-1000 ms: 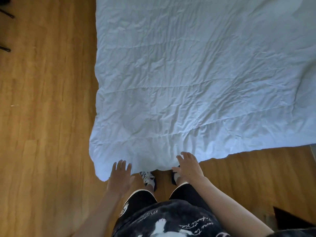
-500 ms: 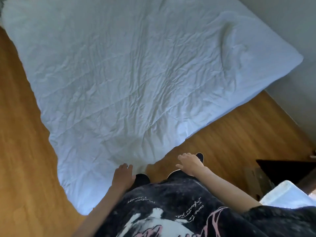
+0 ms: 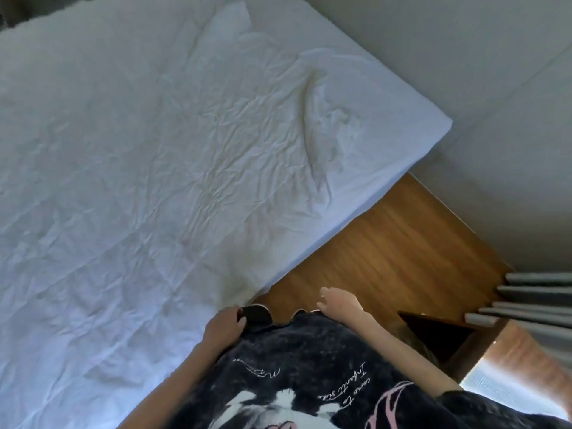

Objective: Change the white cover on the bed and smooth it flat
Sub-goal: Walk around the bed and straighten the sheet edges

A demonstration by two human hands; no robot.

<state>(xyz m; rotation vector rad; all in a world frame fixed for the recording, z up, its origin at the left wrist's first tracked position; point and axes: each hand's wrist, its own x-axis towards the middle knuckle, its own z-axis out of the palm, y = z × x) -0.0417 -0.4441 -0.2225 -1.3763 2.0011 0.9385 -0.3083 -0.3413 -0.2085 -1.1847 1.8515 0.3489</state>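
White cover (image 3: 161,168) spread over the bed, wrinkled toward its far corner. Left hand (image 3: 224,325) at the cover's near edge, fingers loosely curled, empty; right hand (image 3: 339,301) above the floor (image 3: 387,249), fingers relaxed

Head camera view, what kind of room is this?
Probably a bedroom: a wide, wrinkled white cover spread over a bed, a wood plank floor beside it, and grey pleated curtains by a sunlit spot.

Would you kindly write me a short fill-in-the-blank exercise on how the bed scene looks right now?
1. The cover on the bed is ____ in colour.
2. The biggest raised fold lies toward the cover's ____ side in the picture.
3. The floor beside the bed is made of ____.
4. The right hand holds ____.

Missing words: white; right; wood; nothing
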